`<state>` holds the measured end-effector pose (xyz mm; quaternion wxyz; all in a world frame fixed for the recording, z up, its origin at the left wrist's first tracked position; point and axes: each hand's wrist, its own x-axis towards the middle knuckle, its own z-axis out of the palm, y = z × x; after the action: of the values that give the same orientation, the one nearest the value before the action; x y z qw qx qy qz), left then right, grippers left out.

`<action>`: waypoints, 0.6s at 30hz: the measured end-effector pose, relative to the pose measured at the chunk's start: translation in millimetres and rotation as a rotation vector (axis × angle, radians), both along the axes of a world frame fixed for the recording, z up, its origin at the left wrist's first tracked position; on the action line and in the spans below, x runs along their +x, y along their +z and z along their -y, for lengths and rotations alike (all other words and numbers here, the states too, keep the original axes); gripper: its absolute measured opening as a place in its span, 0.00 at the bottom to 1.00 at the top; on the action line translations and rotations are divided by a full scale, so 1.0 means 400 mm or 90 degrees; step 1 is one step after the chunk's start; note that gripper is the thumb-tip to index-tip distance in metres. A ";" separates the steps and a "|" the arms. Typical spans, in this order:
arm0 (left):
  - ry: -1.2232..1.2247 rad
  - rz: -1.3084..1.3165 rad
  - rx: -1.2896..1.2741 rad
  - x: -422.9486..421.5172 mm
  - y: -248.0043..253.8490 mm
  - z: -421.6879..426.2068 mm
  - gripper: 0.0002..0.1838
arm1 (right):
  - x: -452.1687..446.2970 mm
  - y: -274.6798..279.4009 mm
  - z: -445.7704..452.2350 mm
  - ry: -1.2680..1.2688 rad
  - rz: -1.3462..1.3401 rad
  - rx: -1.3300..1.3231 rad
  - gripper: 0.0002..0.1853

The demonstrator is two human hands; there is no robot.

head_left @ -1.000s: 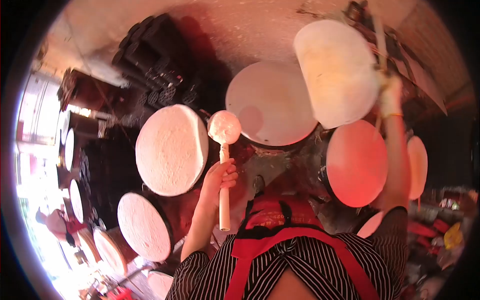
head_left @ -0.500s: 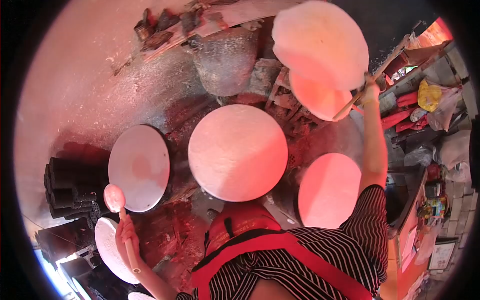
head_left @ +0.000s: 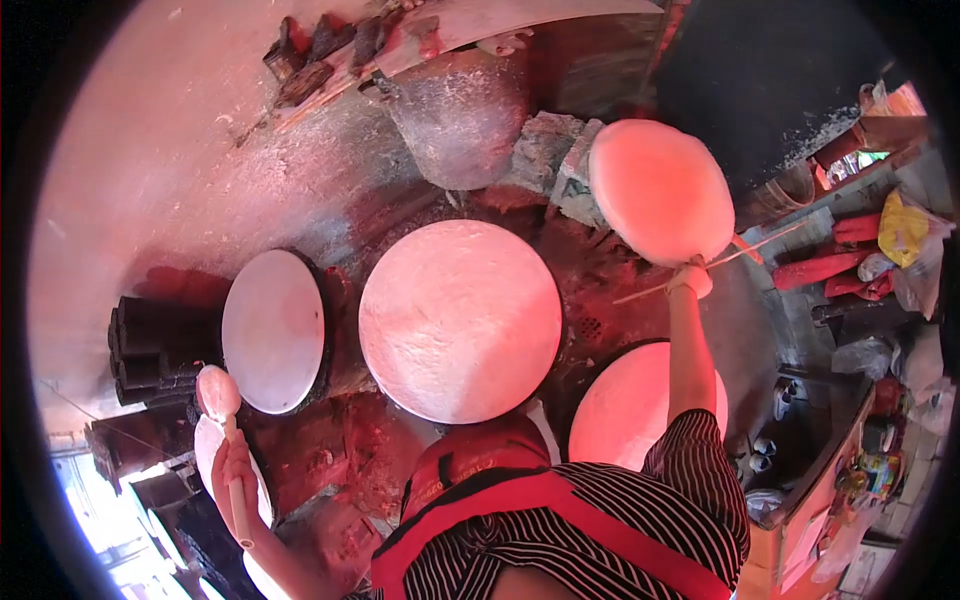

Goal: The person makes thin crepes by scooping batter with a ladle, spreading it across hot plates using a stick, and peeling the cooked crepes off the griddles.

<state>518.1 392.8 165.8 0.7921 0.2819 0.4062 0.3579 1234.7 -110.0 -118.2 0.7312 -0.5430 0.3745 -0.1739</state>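
My left hand (head_left: 235, 468) is closed around the handle of a ladle (head_left: 219, 393) whose bowl is coated in pale batter. It is above a pale-topped round griddle (head_left: 260, 492) at the lower left. My right hand (head_left: 689, 279) grips a long thin stick (head_left: 765, 245), just below a round stack of thin pancakes (head_left: 660, 190); what the stack rests on is hidden. In the middle, a large round griddle (head_left: 460, 320) carries a pale sheet of batter or pancake. Another pale-covered griddle (head_left: 625, 405) lies partly under my right forearm.
A grey, flat round griddle (head_left: 273, 332) stands at the left, beside stacked black cylinders (head_left: 150, 350). Behind the middle griddle sits a batter-splashed bucket (head_left: 460, 120). Plastic bags (head_left: 905, 240) and a wooden box (head_left: 815, 480) line the right side.
The large pancake that hung spread in the air at upper right now appears to lie on the stack. My right hand and stick are lower and further left. The left hand still holds the ladle.
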 end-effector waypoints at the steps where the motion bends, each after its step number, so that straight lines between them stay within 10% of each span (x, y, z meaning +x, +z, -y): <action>1: 0.023 0.078 -0.082 -0.004 0.005 -0.007 0.20 | -0.031 0.033 -0.033 0.017 -0.007 0.014 0.12; 4: -0.178 -0.632 0.687 0.002 -0.019 -0.007 0.17 | 0.036 -0.195 0.037 0.022 0.032 0.006 0.12; 6: -0.247 -0.722 0.609 0.058 0.060 0.013 0.16 | -0.034 -0.172 0.068 0.081 -0.005 0.032 0.12; 10: -0.204 0.196 -0.271 -0.007 -0.027 -0.181 0.09 | -0.291 0.047 -0.043 0.369 0.060 0.176 0.10; 15: -0.271 -0.125 -0.086 0.110 -0.142 -0.355 0.05 | -0.688 0.185 -0.415 0.808 -0.177 0.169 0.18; 18: -0.421 -0.234 0.043 0.142 -0.315 -0.498 0.07 | -0.939 -0.084 -0.632 1.079 -0.141 0.903 0.37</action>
<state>575.1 591.9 39.9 0.7690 0.4830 0.4169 0.0393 859.0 142.9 -152.0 0.7210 -0.0942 -0.0397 0.6854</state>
